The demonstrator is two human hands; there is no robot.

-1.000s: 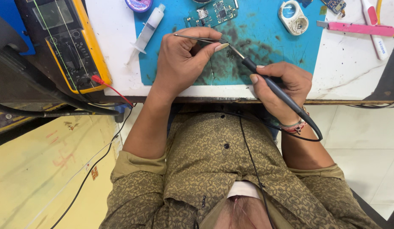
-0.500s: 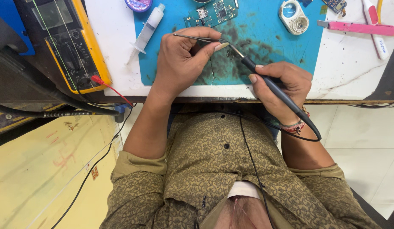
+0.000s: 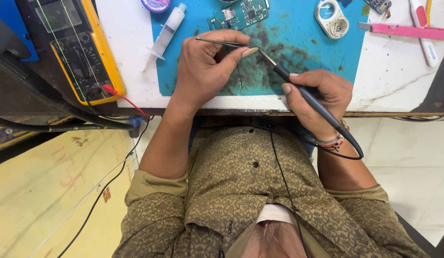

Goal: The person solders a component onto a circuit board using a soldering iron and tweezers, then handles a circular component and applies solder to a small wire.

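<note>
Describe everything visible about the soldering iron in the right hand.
The soldering iron is a slim black pen-shaped tool with a thin metal tip and a black cord trailing from its rear end past the wrist. The right hand grips it like a pen, fingers around the middle of the handle. It lies slanted, tip pointing up and left over the stained blue mat, ending close to the tweezers held by the left hand. Whether the tip touches anything cannot be told.

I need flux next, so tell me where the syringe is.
In the head view the syringe lies at the upper left, straddling the left edge of the blue mat, beyond the left hand and right of the yellow multimeter.
</note>
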